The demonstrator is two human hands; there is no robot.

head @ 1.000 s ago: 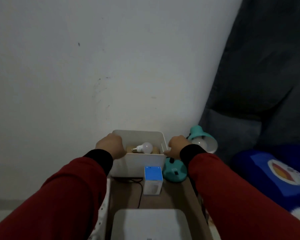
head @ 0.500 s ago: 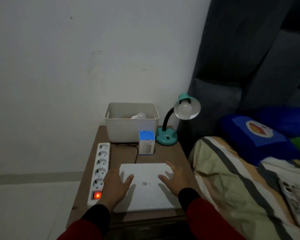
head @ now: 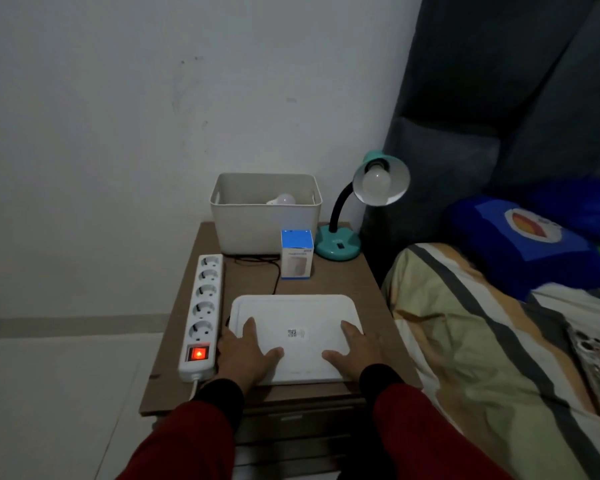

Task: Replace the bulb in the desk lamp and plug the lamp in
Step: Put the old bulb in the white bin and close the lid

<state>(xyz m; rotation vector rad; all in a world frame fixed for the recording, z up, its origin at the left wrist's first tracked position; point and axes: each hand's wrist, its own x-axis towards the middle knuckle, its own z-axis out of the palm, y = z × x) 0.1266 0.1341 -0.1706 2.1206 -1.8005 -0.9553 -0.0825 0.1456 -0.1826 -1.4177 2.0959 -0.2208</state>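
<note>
Power strip (head: 201, 313): just left of the left hand, switch glowing red.
Left hand (head: 245, 355): flat on the white lid (head: 295, 317), fingers spread, gripping nothing.
Bin (head: 265, 216): beyond both hands, a loose bulb (head: 282, 199) inside.
Box (head: 297, 258): between bin and lid.
Right hand (head: 355, 353): flat on the lid, fingers spread.
Lamp (head: 357, 209): beyond the right hand, a bulb in its shade.

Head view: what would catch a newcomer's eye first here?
The glowing red switch on the power strip at the table's left edge stands out in the dim room. Next, the teal desk lamp at the back right, bulb unlit. Both hands, left hand and right hand, lie flat on the white lid.
</note>
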